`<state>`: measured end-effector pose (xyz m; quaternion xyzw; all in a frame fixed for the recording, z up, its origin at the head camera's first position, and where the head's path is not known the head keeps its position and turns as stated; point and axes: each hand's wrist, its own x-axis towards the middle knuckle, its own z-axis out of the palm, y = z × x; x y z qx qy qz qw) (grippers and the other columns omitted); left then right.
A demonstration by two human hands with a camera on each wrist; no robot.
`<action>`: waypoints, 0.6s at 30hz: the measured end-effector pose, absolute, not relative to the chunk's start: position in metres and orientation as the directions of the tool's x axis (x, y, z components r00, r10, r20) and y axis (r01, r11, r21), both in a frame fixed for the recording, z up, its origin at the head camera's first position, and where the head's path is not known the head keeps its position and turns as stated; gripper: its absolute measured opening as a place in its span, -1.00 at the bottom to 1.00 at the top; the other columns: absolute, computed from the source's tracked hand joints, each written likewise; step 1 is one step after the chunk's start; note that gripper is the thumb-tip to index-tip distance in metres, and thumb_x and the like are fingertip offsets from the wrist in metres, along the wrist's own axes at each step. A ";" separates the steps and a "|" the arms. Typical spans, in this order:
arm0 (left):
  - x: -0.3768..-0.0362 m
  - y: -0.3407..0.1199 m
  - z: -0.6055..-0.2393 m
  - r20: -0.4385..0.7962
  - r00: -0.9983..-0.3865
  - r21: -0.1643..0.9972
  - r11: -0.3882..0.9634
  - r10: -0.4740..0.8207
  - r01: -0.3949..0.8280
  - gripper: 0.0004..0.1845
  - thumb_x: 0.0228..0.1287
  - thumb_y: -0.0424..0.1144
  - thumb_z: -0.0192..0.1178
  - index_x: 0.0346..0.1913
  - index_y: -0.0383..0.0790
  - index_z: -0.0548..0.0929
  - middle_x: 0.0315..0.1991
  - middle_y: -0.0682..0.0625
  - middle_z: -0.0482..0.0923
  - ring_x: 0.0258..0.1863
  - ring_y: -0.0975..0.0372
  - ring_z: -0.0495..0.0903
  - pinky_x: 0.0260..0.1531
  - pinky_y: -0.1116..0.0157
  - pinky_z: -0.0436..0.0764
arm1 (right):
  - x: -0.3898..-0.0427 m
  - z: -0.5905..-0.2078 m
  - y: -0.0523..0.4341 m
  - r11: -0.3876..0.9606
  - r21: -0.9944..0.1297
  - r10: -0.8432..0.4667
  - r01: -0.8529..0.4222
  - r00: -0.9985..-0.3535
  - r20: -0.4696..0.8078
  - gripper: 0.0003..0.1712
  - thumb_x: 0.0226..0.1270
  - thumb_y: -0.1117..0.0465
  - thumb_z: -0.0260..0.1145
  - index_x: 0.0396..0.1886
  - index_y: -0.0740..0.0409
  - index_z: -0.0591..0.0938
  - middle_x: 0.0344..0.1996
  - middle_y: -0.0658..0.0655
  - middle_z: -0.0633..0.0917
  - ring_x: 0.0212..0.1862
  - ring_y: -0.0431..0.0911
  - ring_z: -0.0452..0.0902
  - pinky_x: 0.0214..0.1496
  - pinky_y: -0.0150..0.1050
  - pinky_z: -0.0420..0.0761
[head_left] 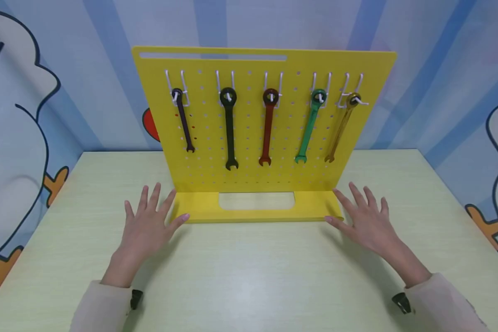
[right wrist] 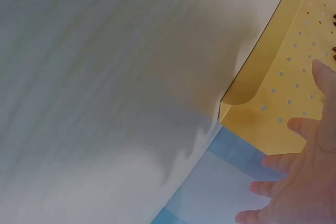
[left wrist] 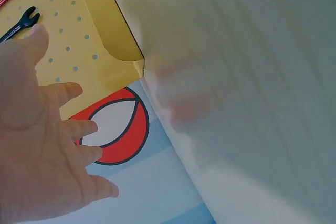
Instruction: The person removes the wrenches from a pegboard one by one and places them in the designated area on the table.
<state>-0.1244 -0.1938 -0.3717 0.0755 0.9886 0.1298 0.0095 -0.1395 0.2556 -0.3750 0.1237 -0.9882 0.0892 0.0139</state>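
Observation:
A yellow pegboard (head_left: 249, 180) stands upright on the table, with several combination wrenches hanging by their ring ends on white hooks. From left to right they are a small dark purple wrench (head_left: 184, 121), a black wrench (head_left: 230, 133), a dark red wrench (head_left: 267, 130), a green wrench (head_left: 309, 127) and a gold wrench (head_left: 339, 129). My left hand (head_left: 145, 230), fingers spread, is beside the left end of the board's base, holding nothing. Beside the right end, my right hand (head_left: 367, 226) spreads its fingers likewise, also holding nothing. Both hands overlap the base corners in the head view.
The pale wood-grain table (head_left: 249, 267) reaches back to a blue striped backdrop (head_left: 249, 23) with cartoon figures. The board's base (head_left: 257, 216) has a rectangular cutout, and a long slot runs along the board's top. A dark strap piece (head_left: 136, 299) shows at the left cuff.

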 end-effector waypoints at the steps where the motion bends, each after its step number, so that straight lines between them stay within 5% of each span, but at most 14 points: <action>1: -0.125 -0.194 -0.371 -0.004 -0.989 0.260 0.955 0.151 0.145 -0.15 0.24 0.36 -0.24 0.41 -0.17 0.04 0.40 -0.30 -0.25 0.35 -0.16 -0.38 0.12 -0.35 -0.40 | -0.140 -0.375 0.256 0.954 -0.174 -0.241 -0.245 -0.969 0.045 -0.12 0.21 -0.38 -0.01 0.39 0.01 0.15 0.36 0.36 0.02 0.31 0.39 -0.17 0.14 0.48 -0.20; 18: -0.143 -0.212 -0.373 -0.081 -0.983 0.509 0.855 0.166 0.102 -0.10 0.24 0.22 -0.01 0.41 -0.30 -0.07 0.36 -0.41 -0.19 0.30 -0.27 -0.13 0.16 -0.28 0.01 | -0.147 -0.367 0.264 0.909 -0.322 -0.271 -0.265 -0.962 0.026 -0.18 0.30 -0.22 0.05 0.37 0.19 0.14 0.27 0.43 0.17 0.19 0.42 0.09 -0.03 0.46 0.20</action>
